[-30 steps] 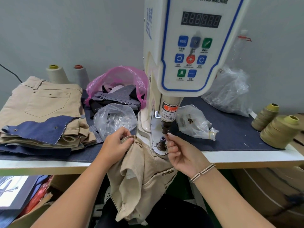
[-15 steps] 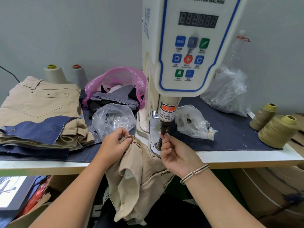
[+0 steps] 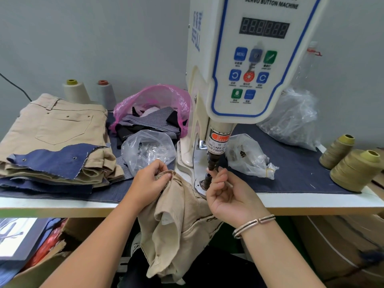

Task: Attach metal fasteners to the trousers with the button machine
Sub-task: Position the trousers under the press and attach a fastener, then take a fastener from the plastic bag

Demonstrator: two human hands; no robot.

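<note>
Holding the tan cloth trousers (image 3: pixel 178 208), the left hand (image 3: pixel 150 181) stayed; the right hand (image 3: pixel 226 196) rose, fingertips pinched at the white button machine (image 3: pixel 239 59) punch

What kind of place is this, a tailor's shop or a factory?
Probably a garment workshop or small factory. A servo button machine stands on the bench, khaki trousers lie stacked beside it, and thread cones sit at the right.

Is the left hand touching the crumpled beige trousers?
Touching. The head view shows the left hand gripping the crumpled beige trousers at their bunched waistband.
</note>
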